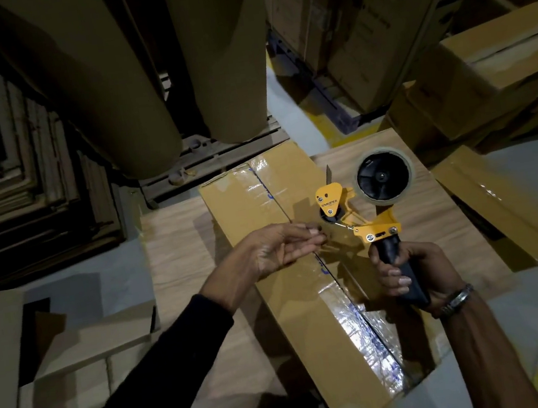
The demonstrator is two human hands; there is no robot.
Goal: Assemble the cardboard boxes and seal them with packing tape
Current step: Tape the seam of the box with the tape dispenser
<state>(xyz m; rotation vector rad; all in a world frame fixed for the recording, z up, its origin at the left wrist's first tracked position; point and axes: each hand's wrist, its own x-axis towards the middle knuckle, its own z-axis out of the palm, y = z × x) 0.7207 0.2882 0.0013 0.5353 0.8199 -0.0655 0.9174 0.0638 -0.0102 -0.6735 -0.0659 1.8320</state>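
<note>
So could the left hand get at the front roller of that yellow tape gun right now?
Probably yes: the left hand hangs open with its fingertips right beside the tape gun, which the right hand holds up above the taped box; nothing lies between.

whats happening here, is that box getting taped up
Yes. A person's right hand grips the black handle of a yellow tape dispenser above a cardboard box whose centre seam already carries clear tape. The left hand, fingers straight, reaches to the dispenser's front roller. Flat cardboard lies underneath.

You can read "XMONIX" on the tape dispenser's [358, 212] yellow plate, left of its tape roll [384, 176]; printing elsewhere is too blurred.
</note>
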